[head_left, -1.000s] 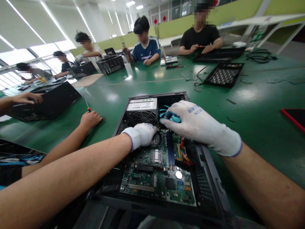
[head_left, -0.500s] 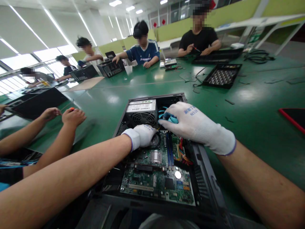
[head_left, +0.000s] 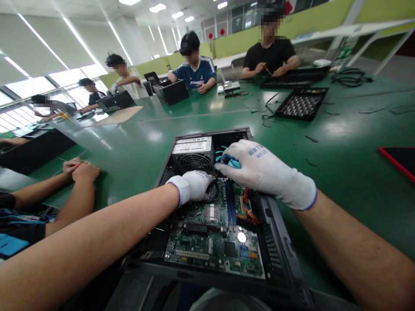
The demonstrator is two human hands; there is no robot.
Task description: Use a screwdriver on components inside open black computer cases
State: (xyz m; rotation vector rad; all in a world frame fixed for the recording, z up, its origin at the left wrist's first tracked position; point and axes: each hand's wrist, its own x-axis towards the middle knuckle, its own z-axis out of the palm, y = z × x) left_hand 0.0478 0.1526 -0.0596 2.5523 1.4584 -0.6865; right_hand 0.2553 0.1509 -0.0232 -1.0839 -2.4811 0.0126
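An open black computer case lies in front of me, with a green motherboard inside. My left hand, in a white glove, reaches in beside the black CPU fan, its fingers bent together; what they hold is hidden. Just beyond it sits the power supply with a white label. My right hand, also gloved, is curled over the blue-bladed case fan, fingertips close to the left hand's. Whatever is between those fingertips is too small to tell. Coloured wires lie at the board's right.
At the left, a person's hands hold something red near a black panel. Other people work across the green table. A black tray, cables and a red-edged black mat lie to the right.
My hands have barely moved. The neighbour's hands at the left have shifted down and left. Across the table, a person in blue has turned and moved a black case.
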